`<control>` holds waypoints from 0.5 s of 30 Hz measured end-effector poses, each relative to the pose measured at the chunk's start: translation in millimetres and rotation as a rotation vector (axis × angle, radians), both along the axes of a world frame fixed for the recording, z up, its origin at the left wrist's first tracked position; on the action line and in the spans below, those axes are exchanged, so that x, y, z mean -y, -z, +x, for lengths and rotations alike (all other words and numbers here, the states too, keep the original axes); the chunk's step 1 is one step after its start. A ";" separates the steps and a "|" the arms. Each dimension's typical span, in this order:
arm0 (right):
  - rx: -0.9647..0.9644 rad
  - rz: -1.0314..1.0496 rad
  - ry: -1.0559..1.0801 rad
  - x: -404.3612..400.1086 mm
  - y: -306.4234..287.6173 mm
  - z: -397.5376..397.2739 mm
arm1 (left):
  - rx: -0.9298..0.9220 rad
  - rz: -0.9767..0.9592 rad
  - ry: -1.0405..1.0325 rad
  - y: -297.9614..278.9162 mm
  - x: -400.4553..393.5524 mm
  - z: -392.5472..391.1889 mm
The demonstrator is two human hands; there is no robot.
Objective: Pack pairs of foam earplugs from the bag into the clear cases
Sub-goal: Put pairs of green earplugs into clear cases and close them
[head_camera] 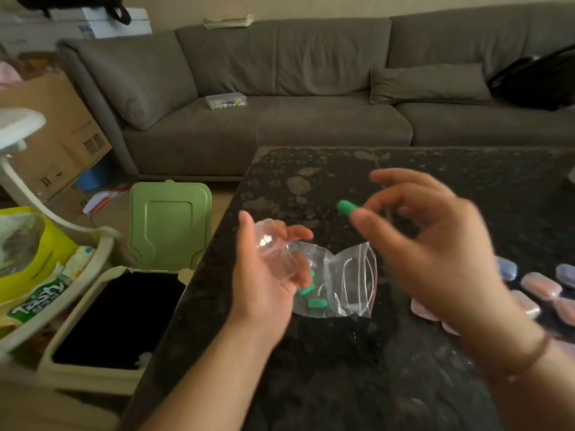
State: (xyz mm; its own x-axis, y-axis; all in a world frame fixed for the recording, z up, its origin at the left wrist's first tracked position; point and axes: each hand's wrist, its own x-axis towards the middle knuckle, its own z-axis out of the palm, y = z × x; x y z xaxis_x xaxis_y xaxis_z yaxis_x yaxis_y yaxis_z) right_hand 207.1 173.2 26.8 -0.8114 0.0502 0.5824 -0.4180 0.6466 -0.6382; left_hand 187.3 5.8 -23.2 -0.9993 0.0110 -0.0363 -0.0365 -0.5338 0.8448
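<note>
1. A dark speckled table (326, 368) fills the lower right; both hands hover above it.
2. The left hand (264, 284) lies palm up, fingers curled round a clear case (273, 250); whether the case is open or closed is too blurred to tell.
3. The right hand (435, 253) is raised and motion-blurred; its thumb and a finger pinch a green earplug (347, 207), held up and to the right of the case, apart from it.
4. A clear zip bag (345, 281) lies on the table under and between the hands; more green earplugs (317, 303) sit inside it, partly hidden by the left fingers.
5. Filled cases (541, 286), pink and bluish, lie in a cluster on the table at the right; the right wrist covers some of them.
6. Left of the table stands a bin (102, 374) with its green lid (169, 225) raised; beside it a white rack (62, 300) holds snack packets.
7. A grey sofa (280, 88) runs behind the table; a small plastic box (225, 100) rests on its seat; cardboard boxes (53, 126) stand at the far left.
</note>
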 end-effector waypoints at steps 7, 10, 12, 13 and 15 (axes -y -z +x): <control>0.094 0.149 -0.041 38.0 31.7 8.1 | -0.134 0.016 0.073 13.0 -16.7 6.4; 0.120 0.188 -0.031 38.6 37.5 7.0 | -0.142 0.046 0.071 11.8 -16.0 4.4; 0.142 0.192 -0.037 39.3 39.4 6.1 | -0.136 0.066 0.068 10.8 -16.7 4.3; 0.153 0.198 -0.041 39.7 40.1 5.7 | -0.127 0.082 0.064 10.9 -17.3 4.3; 0.181 0.228 -0.055 40.1 41.2 5.2 | -0.108 0.128 0.067 11.9 -17.8 4.8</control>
